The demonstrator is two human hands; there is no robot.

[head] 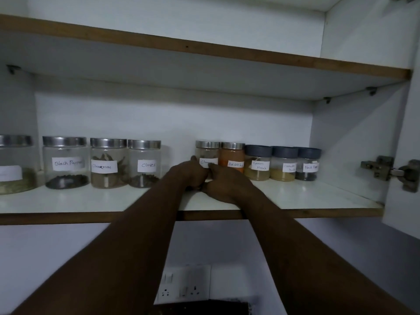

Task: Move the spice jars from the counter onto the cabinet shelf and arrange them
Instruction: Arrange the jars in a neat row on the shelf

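small jar [207, 153] between left hand [189, 176] and right hand [227, 186], both clasping it low; likely light, slick glass: grip the sides.

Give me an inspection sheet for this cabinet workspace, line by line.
Surface: white shelf, brown front edge, bearing one row of jars.
Job's things: four large steel-lidded jars on the left, including large Black Pepper jar, Cinnamon jar, Cloves jar; a gap; then five small jars, including red chilli jar, Garam Masala jar.
Clutter: nothing seen.
Grippers: left hand and right hand meet at the partly hidden small jar; grip unclear.
Cables: nothing seen.
Surroundings: upper shelf, door hinge, wall sockets.
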